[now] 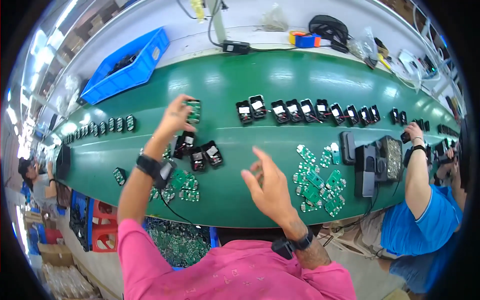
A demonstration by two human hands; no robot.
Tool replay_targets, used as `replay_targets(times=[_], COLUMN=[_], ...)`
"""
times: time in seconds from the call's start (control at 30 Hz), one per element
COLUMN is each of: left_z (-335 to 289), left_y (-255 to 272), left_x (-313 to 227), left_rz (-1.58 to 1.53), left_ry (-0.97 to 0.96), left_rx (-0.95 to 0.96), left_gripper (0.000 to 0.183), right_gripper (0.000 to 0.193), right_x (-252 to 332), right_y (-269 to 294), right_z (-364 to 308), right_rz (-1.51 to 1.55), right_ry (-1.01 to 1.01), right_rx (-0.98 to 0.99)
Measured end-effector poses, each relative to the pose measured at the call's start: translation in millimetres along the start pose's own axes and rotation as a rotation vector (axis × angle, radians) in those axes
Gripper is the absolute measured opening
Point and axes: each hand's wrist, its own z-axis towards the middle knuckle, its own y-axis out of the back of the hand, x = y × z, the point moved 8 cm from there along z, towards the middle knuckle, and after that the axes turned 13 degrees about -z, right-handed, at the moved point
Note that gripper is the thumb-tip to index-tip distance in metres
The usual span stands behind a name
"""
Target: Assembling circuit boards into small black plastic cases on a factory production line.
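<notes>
My left hand reaches forward over the green table, its fingers closed on the edge of a green circuit board. Whether a black housing lies under that board I cannot make out. Just below the hand sit several small black housings with white labels and wires inside. Under my left forearm lies a loose pile of green circuit boards. My right hand is held above the table's near middle, fingers apart and nothing in it. To its right is another scattered pile of circuit boards.
A row of open black housings runs to the right; board-fitted units line the far left. A blue bin stands at the back. Black devices sit at right, near a co-worker's hand. Below is a bin of boards.
</notes>
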Motion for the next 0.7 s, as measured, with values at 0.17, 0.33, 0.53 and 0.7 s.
replay_targets(times=[0.17, 0.33, 0.53, 0.7], left_z=[64, 73, 54, 1], left_y=[95, 75, 61, -152], left_x=[73, 67, 19, -14], left_rz=[0.003, 0.427, 1.056, 0.928], left_ry=[0.117, 0.067, -0.33, -0.399], left_rx=[-0.215, -0.198, -0.404, 0.242], left_gripper=[0.03, 0.035, 0.059, 0.103], right_gripper=[0.023, 0.015, 0.026, 0.034], right_x=[-45, -80, -98, -145], right_y=[51, 115, 100, 101], right_z=[-57, -66, 7, 34], right_rz=[-0.189, -0.456, -0.738, -1.007], right_ry=[-0.029, -0.12, -0.094, -0.35], right_rx=[-0.066, -0.181, -0.081, 0.069])
